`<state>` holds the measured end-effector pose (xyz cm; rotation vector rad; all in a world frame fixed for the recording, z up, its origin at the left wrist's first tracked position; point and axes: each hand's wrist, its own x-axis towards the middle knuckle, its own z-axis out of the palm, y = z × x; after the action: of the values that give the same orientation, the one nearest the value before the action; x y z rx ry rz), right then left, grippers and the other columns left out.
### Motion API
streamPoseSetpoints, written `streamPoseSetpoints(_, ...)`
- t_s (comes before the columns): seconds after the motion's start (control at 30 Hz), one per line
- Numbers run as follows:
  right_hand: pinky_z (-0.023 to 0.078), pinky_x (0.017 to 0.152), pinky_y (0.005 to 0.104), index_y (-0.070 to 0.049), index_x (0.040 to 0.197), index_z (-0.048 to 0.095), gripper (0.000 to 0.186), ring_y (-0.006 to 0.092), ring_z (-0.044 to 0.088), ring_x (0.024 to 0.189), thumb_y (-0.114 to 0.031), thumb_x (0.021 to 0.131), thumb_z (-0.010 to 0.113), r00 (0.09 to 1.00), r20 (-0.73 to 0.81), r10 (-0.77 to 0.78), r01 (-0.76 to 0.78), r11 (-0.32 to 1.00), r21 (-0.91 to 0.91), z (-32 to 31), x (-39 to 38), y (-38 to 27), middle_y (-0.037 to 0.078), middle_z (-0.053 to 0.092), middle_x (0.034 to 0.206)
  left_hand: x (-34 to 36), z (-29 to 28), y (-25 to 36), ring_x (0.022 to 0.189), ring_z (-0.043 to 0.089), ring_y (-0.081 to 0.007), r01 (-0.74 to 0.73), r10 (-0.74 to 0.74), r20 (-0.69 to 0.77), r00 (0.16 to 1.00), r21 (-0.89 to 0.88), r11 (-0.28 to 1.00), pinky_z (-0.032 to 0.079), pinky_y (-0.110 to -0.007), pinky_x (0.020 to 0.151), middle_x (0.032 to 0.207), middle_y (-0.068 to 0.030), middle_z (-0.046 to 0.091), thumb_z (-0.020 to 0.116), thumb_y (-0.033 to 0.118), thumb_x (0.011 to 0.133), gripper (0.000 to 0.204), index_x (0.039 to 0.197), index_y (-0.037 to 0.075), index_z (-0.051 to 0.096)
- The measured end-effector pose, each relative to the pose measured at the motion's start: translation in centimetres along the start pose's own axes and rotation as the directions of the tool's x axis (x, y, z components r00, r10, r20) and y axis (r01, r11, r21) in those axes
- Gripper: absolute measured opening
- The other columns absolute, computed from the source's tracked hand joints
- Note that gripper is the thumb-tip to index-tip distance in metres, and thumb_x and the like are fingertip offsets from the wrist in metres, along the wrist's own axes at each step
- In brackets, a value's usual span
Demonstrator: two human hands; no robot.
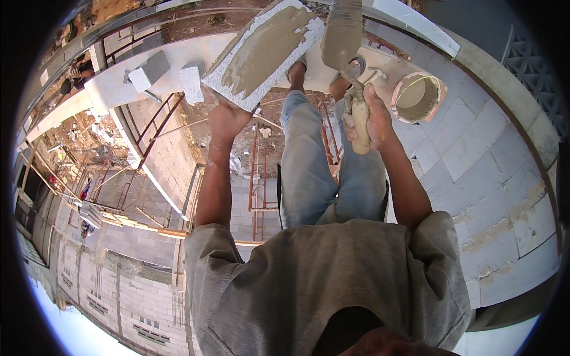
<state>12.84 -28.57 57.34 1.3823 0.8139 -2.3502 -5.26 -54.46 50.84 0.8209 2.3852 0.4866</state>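
Observation:
My left hand (228, 120) grips the near end of a pale, long building block (242, 97), held up and slanting away to the right. Grey wet mortar (267, 50) is spread over most of its upper face, leaving a bare margin. Closed around the wooden handle of a trowel (360, 127) is my right hand (379, 117). The trowel's broad blade, coated with mortar, points away from me just right of the block's far end. A round bucket (443, 94) with mortar inside stands right of my right hand.
I stand on a narrow plank (320, 74) high above the ground. A cut grey block (151, 71) and a smaller pale block (192, 82) sit on its left part. A pale block wall (475, 154) runs along the right. Red scaffold frames (259, 172) and a drop lie below.

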Motion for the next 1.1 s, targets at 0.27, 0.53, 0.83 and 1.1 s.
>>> streamPoseSetpoints(0.27, 0.041, 0.046, 0.0267, -0.007, 0.085, 0.051, 0.052, 0.0093, 0.046, 0.047, -0.056, 0.099, 0.040, 0.957, 0.146, 0.252, -0.160, 0.874, -0.458, 4.7, -4.4, 4.6, 0.000, 0.049, 0.061, 1.1, -0.4, 0.5, 0.098, 0.065, -0.0378, 0.258, -0.255, 0.067, 0.965, -0.038, 0.966, 0.052, -0.042, 0.082, 0.110, -0.0200, 0.067, 0.080, 0.039, 0.069, 0.076, 0.128, 0.004, 0.049)
streamPoseSetpoints(0.53, 0.038, 0.044, 0.0250, -0.005, 0.083, 0.053, 0.052, 0.0098, 0.047, 0.046, -0.054, 0.098, 0.045, 0.993, -0.055, 0.104, -0.117, 0.909, -0.400, 1.0, -3.5, -1.5, 0.000, 0.050, 0.061, 0.6, -0.6, -0.7, 0.089, 0.067, -0.0388, 0.268, -0.267, 0.027, 0.963, -0.073, 0.961, 0.054, -0.043, 0.078, 0.102, -0.0221, 0.068, 0.079, 0.043, 0.069, 0.075, 0.127, 0.003, 0.053)
streamPoseSetpoints(0.83, 0.048, 0.064, 0.0398, 0.004, 0.103, 0.058, 0.055, 0.0331, 0.063, 0.067, -0.050, 0.098, 0.046, 0.925, 0.240, 0.293, -0.006, 0.644, -0.765, 5.8, -8.4, 3.3, 0.021, 0.062, 0.075, -0.5, 0.8, -0.2, 0.096, 0.066, -0.0380, 0.062, -0.053, -0.086, 0.995, 0.102, 0.993, 0.053, -0.042, 0.081, 0.109, -0.0183, 0.068, 0.077, 0.049, 0.070, 0.073, 0.128, 0.011, 0.054)
streamPoseSetpoints(1.1, 0.048, 0.063, 0.0379, 0.005, 0.105, 0.056, 0.053, 0.0292, 0.063, 0.063, -0.048, 0.097, 0.051, 0.978, -0.187, -0.094, -0.124, 0.460, -0.879, -2.8, -9.2, -2.1, 0.018, 0.061, 0.069, -3.4, 1.6, -1.8, 0.108, 0.061, -0.0333, 0.155, -0.151, 0.041, 0.988, -0.099, 0.983, 0.048, -0.043, 0.090, 0.117, -0.0109, 0.066, 0.074, 0.041, 0.075, 0.055, 0.120, 0.012, 0.063)
